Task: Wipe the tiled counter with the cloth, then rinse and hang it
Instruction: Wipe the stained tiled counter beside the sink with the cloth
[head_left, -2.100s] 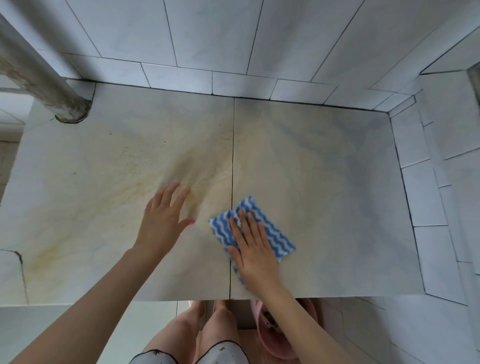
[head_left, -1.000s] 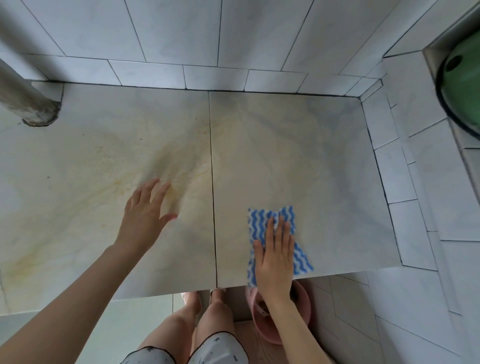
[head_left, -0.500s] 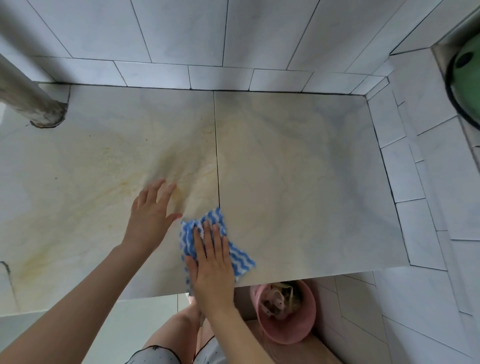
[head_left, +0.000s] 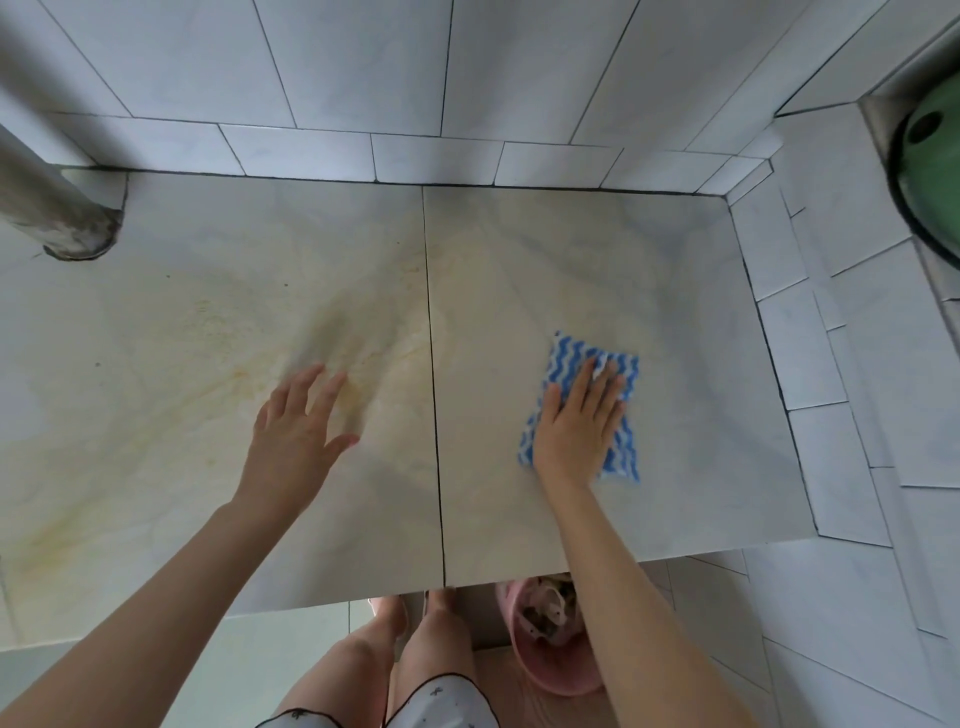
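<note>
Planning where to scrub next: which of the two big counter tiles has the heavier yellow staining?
The left tile, by the pipe: yellow streaks cross it. The right tile, where the right hand presses the cloth, is paler, mostly grey.

Head view, steeply down, close

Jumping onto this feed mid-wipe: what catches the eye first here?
The blue-and-white wavy-striped cloth stands out, pressed flat under the right hand on the right tile of the tiled counter. The left hand is spread open over the left tile, amid yellowish stains. A pink bucket peeks out below the counter's front edge.
</note>
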